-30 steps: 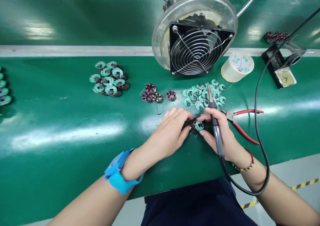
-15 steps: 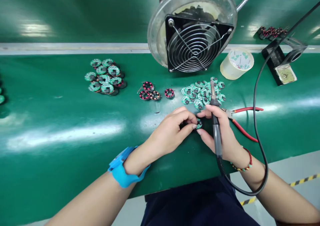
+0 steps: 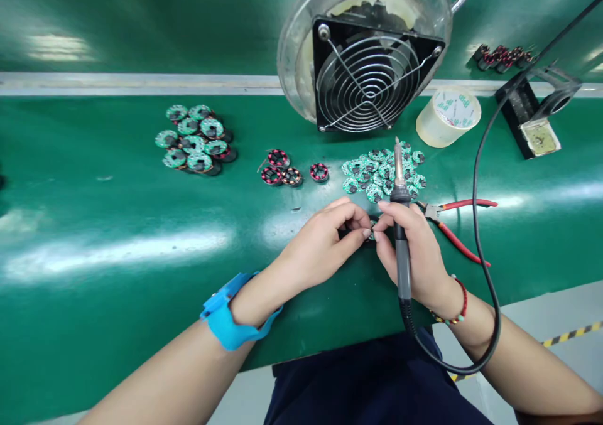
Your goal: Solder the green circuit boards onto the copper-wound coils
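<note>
Green bench carries a small round board [image 3: 372, 227], light, stiff and likely fragile, pinched at its rim between left hand [image 3: 320, 249] and right hand [image 3: 414, 249], whose grip also holds an iron [image 3: 400, 236], tip up.

a glossy green bench mat [image 3: 117, 224] carries a cluster of round green circuit boards [image 3: 382, 172], three red-wound coil rings [image 3: 288, 172], a second pile of green-topped discs [image 3: 194, 139], red-handled cutters [image 3: 459, 221], a clear tape roll [image 3: 448, 116] and a black-framed wire-grille fan [image 3: 370, 76].
</note>
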Motion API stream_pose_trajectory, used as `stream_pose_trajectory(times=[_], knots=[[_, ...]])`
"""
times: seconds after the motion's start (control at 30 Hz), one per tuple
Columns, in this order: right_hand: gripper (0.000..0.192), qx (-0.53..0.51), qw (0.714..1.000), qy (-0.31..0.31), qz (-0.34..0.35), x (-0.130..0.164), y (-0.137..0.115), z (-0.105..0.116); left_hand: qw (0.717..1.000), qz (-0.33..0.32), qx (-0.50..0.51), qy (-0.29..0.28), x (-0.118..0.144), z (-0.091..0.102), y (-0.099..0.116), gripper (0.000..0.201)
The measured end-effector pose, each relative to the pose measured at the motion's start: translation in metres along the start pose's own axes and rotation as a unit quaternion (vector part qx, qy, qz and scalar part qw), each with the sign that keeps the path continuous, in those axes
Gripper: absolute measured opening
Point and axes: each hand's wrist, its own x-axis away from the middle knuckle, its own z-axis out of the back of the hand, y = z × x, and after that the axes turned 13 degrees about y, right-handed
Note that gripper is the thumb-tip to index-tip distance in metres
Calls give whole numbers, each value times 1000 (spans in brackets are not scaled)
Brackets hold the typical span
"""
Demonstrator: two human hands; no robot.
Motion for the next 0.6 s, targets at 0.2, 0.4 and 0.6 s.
stream_pose_trajectory(times=[0.2,0.4,0.6], knots=[[45,26,999,-18,16,-1,-1,-1,1000,7,13,4,-1,2,0,10],[52,-19,999,-21,-30,3,-4,17,1000,11,-4,-19,-1,6,0,11],[45,-52,992,83,-82,18,-12,30,999,12,-15,-35,-3,9,-2,10]])
